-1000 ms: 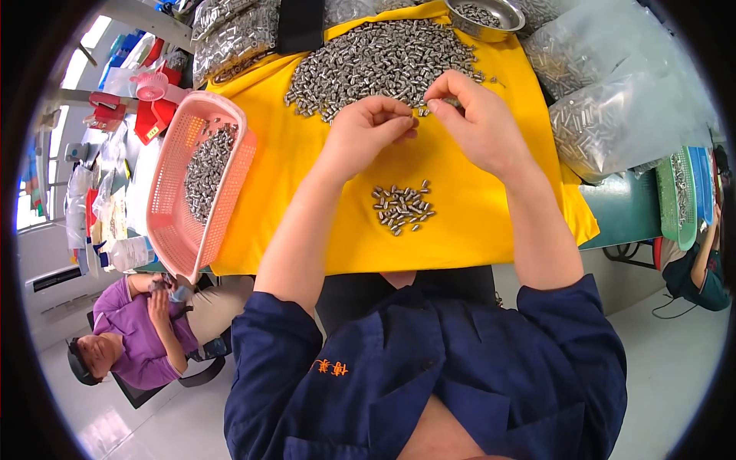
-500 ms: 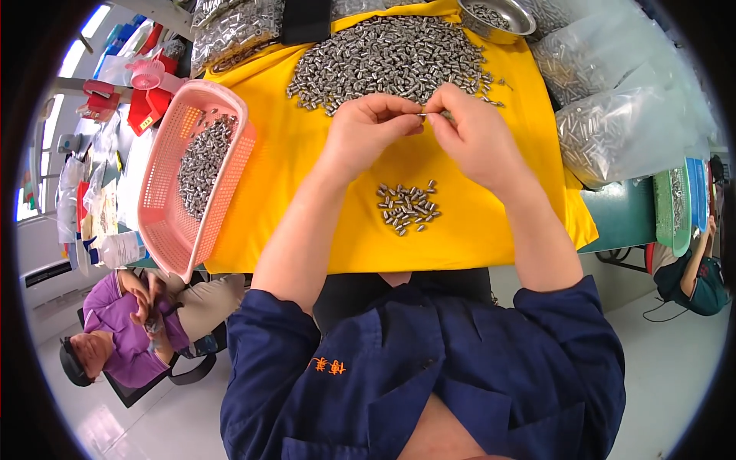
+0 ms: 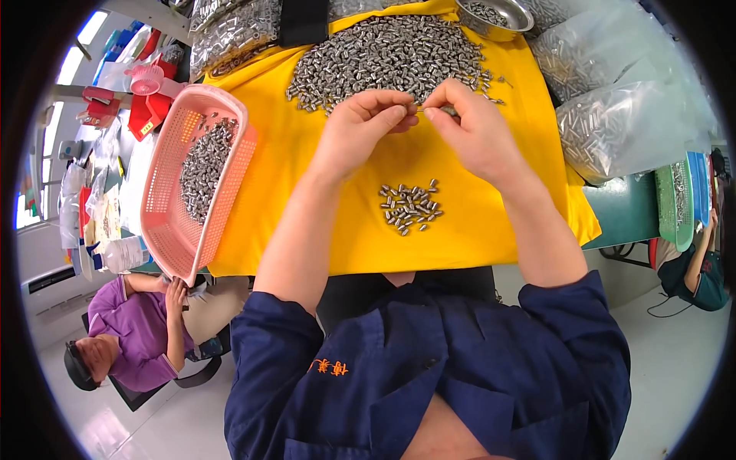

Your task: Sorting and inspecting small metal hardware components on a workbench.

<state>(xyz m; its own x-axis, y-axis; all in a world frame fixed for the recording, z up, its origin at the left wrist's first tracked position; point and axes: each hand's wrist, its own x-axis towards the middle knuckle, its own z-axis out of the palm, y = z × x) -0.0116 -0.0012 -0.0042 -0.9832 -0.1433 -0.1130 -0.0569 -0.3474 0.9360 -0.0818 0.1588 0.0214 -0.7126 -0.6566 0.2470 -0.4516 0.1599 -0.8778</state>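
Observation:
Over the near edge of a large pile of small silver metal cylinders [image 3: 383, 57], my two hands meet fingertip to fingertip. My left hand [image 3: 364, 130] is closed in a pinch, its thumb against the curled fingers; whatever it grips is mostly hidden. Facing it, my right hand [image 3: 477, 134] pinches a thin, pin-like metal piece [image 3: 420, 109] that spans the gap between the hands. More small metal cylinders show under its curled fingers. Below the hands, a smaller group of metal cylinders [image 3: 410, 205] lies on the yellow cloth [image 3: 307, 253].
A pink basket [image 3: 230, 192] with metal cylinders stands at left. Clear bags of metal parts [image 3: 602, 126] line the right; a steel bowl [image 3: 502, 32] sits at the far right. A person in purple [image 3: 138, 330] sits at lower left, fingers on the basket's near end; another person [image 3: 694, 272] is at right.
My hands have shifted slightly left and up, still fingertip to fingertip. The person in purple has raised a hand to the pink basket's near end.

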